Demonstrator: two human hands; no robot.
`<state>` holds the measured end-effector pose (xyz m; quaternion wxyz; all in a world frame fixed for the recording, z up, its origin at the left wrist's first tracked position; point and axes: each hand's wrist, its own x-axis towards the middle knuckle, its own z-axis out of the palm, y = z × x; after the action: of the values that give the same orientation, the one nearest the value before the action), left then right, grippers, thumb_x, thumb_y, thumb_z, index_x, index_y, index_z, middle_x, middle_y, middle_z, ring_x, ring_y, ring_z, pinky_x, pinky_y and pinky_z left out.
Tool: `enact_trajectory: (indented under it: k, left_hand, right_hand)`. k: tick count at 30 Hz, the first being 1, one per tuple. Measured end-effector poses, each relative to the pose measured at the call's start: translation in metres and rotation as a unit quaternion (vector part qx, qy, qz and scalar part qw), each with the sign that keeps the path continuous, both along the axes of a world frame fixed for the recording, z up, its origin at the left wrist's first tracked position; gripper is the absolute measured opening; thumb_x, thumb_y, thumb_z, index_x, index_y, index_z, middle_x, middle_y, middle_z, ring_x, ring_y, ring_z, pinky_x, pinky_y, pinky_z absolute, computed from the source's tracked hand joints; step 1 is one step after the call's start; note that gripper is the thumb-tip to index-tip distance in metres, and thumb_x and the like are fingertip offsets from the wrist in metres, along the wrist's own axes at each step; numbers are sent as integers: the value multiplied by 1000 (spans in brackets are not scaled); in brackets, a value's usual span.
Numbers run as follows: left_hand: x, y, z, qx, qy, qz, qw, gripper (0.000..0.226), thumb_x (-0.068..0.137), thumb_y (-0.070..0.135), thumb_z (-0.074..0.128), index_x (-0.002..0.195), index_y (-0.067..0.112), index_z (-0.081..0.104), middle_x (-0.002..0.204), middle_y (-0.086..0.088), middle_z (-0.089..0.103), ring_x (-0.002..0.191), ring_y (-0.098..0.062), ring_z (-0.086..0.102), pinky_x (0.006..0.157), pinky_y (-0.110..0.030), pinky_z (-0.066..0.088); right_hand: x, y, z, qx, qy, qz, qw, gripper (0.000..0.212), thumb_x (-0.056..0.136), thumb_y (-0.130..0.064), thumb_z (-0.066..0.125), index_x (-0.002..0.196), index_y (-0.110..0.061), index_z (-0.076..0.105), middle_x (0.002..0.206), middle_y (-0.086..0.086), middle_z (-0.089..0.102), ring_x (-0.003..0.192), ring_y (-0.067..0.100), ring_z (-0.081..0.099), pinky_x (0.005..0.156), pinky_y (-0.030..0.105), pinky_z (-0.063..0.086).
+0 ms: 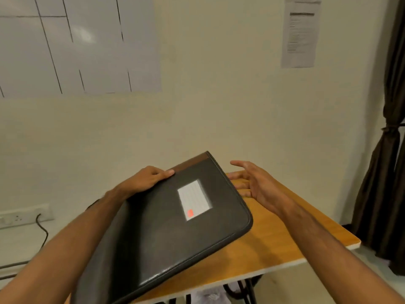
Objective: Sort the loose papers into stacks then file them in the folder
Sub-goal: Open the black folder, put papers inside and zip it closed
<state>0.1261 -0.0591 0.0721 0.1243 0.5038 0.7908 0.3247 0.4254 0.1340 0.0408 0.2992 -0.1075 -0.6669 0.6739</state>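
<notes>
A closed dark grey folder point(166, 233) with a brown spine strip and a white label bearing a red mark lies tilted over the wooden table point(285, 244). My left hand point(146, 179) grips the folder's far left edge near the spine. My right hand point(254, 183) hovers beside the folder's right edge, fingers spread, holding nothing. No loose papers are visible.
A cream wall stands close behind the table, with a large lined sheet point(76, 44) at upper left and a printed notice point(301, 31) at upper right. A dark curtain point(385, 172) hangs at the right. A wall socket with a cable point(41, 224) sits low left.
</notes>
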Motion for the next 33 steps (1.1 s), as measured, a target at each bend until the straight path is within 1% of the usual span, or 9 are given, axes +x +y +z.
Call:
enact_trajectory:
  k: [5,9,11,16,19,23,26,30,33]
  left_hand:
    - [19,9,-25,-17,-49,-126,991,69,77,81,52,84,17,76,85,-2,75,77,-15,71,70,-25,52]
    - [18,18,-40,-15,-59,-132,989,87,65,89,55,90,8,75,86,-9,75,77,-20,70,68,-27,51]
    - [13,19,-43,-14,-62,-131,989,93,64,90,56,92,3,74,88,-14,74,78,-23,70,68,-28,51]
    - [14,18,-46,-22,-75,-114,990,53,85,63,53,82,14,74,79,-4,75,72,-19,70,64,-23,51]
    - [18,18,-50,-29,-80,-102,991,52,80,64,52,81,17,74,79,-3,75,69,-14,70,62,-20,52]
    - [22,18,-58,-46,-98,-91,990,56,83,67,53,87,16,75,82,-2,75,73,-15,72,65,-20,52]
    - [25,18,-62,-48,-109,-94,988,48,89,58,55,82,14,73,77,0,74,69,-13,71,63,-21,50]
    - [16,16,-60,-11,-132,-66,989,65,83,71,57,98,10,74,95,-7,76,87,-25,73,81,-35,57]
    - [6,12,-56,42,-145,15,988,57,88,63,56,100,11,76,97,-5,77,92,-23,73,90,-37,56]
  right_hand:
    - [-22,-14,2,116,-45,-10,992,33,100,-17,62,133,-23,63,125,2,68,108,18,70,85,34,61]
    - [-26,-12,-7,167,-45,-42,984,19,101,-16,61,113,-8,74,106,6,76,99,18,73,82,29,58]
    - [-24,-8,-8,179,-46,-42,982,20,99,-15,62,115,-7,73,107,7,76,99,19,73,81,26,58]
    - [-19,4,-14,176,-35,-59,982,24,95,-8,67,118,-5,72,106,11,76,98,22,74,82,31,61]
    - [-21,7,-18,216,-40,-102,970,17,94,-12,70,109,-6,75,94,10,77,86,19,75,78,30,62]
    - [-24,6,-20,371,-74,-172,910,7,97,-20,66,92,-18,71,81,-7,69,74,6,65,67,17,52]
    - [-24,12,-22,502,-79,-187,841,15,100,-18,61,90,-12,71,81,-5,61,74,6,55,66,22,43]
    - [-16,17,-22,553,-49,-185,811,12,97,-12,65,92,-7,74,80,-4,58,72,5,53,63,18,40]
    - [-7,20,-25,568,-32,-197,799,10,96,-10,66,90,-8,73,79,-9,53,71,-3,49,65,9,34]
